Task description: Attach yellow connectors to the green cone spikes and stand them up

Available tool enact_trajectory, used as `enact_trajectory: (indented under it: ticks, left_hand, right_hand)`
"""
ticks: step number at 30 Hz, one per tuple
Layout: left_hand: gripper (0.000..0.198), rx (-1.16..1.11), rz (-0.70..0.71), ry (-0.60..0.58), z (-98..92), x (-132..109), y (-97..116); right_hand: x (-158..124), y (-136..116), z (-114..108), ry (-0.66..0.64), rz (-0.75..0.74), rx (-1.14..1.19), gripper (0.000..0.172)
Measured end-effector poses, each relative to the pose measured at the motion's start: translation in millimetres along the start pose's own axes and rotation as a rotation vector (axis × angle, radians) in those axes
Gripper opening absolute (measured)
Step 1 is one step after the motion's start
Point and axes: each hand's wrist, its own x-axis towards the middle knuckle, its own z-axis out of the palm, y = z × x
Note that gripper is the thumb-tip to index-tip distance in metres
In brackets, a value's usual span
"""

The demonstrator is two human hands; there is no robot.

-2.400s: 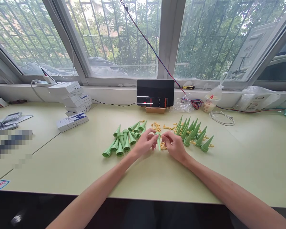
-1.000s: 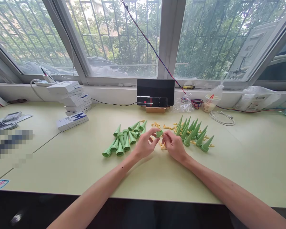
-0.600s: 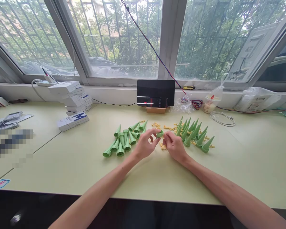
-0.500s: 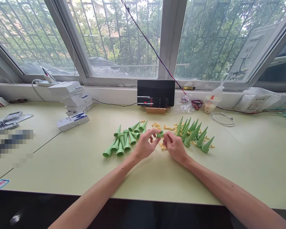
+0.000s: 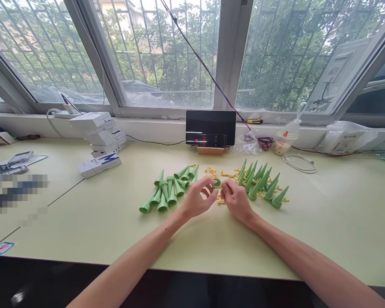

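My left hand (image 5: 199, 197) grips a green plastic watering spike (image 5: 217, 183) near its open round end, which faces partly toward me. Close beside it, my right hand (image 5: 235, 197) is closed in a pinch at the spike's side; the small yellow valve in its fingertips is mostly hidden. Left of my hands lies a pile of green spikes (image 5: 163, 190) with their hollow ends toward me. To the right, several green spikes (image 5: 263, 179) stand points up, with yellow valves sticking out at their sides. Loose yellow valves (image 5: 211, 172) are scattered behind and beneath my hands.
A black tablet (image 5: 211, 126) leans on a brown stand at the back, a phone in front of it. White boxes (image 5: 100, 164) are stacked at back left. A bagged cup (image 5: 284, 141), a coiled white cable (image 5: 300, 163) and plastic wrapping (image 5: 343, 137) lie at back right.
The spike in my left hand has turned slightly, so its open end shows more. Both hands stay close together at nearly the same spot. The whole view has shifted slightly.
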Motion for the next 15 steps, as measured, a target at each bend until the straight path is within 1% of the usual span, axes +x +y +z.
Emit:
enact_trajectory:
  ticks: [3, 7, 12, 15]
  left_hand:
    - [0.012, -0.007, 0.002, -0.013, 0.0, -0.2, -0.3]
    - [0.012, -0.02, 0.002, -0.048, -0.1, -0.3, 0.2]
    - [0.022, -0.033, 0.051, -0.056, -0.3, -0.4, 0.9]
    - [0.026, 0.0, 0.078, -0.051, -0.6, 0.0, -0.9]
  right_hand:
    - [0.2, 0.8, 0.9, 0.005, 0.014, -0.008, 0.03]
    - [0.6, 1.9, 2.1, 0.01, 0.029, -0.009, 0.03]
    - [0.7, 2.7, 3.3, 0.005, 0.035, 0.012, 0.031]
    - [0.9, 2.8, 3.7, -0.004, 0.05, 0.025, 0.031]
